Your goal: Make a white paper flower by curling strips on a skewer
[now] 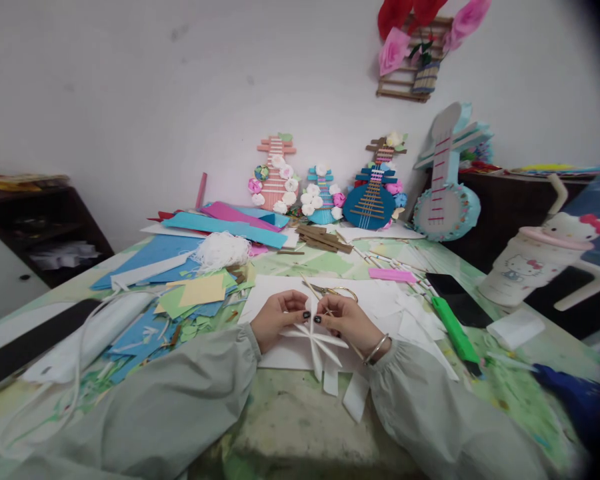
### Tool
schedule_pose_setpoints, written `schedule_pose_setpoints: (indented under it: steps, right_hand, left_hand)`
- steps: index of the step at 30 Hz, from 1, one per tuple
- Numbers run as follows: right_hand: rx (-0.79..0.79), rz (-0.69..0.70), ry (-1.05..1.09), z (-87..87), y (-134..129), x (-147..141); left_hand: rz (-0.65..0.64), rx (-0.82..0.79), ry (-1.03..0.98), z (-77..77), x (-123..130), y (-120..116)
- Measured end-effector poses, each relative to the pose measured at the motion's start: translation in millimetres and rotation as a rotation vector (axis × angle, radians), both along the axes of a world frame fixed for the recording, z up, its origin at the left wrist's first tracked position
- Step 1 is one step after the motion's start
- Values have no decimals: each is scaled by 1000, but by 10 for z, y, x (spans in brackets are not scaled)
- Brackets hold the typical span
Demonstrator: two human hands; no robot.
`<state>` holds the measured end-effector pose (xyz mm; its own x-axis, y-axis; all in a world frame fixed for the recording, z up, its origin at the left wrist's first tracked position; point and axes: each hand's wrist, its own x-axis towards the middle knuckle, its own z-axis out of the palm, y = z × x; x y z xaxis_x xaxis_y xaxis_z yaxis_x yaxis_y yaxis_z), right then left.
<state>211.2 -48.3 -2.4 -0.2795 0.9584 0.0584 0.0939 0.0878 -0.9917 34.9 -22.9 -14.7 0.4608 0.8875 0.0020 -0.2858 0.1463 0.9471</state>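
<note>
Both hands meet over white paper sheets [275, 357] at the middle of the table. My left hand [281, 320] pinches the upper part of a white paper flower [314, 338], whose narrow petals spread out below the fingers. From the other side, my right hand [344, 323] also has its fingers closed at the flower, with a thin stick [310, 285] passing between the hands. Just beyond the fingertips lie gold-handled scissors [347, 292]. Cut white strips [356, 395] rest at the near edge.
Coloured paper scraps [195, 293] and white string [223, 251] lie on the left. A green cutter [453, 330], a dark phone [457, 299] and a white tumbler [527, 267] stand or lie on the right. Paper instruments [373, 203] line the wall.
</note>
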Motion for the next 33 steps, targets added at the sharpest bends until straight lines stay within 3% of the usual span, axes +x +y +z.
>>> schedule_pose_setpoints:
  steps: [8,22,33]
  right_hand:
    - [7,-19,5,2,-2,14]
    - [-39,124,6,-42,7,12]
    - [-25,66,95,-52,0,-7]
  left_hand:
    - [28,23,3,-6,1,15]
    - [-28,36,22,-5,-8,13]
    - [-73,65,43,24,-23,-10]
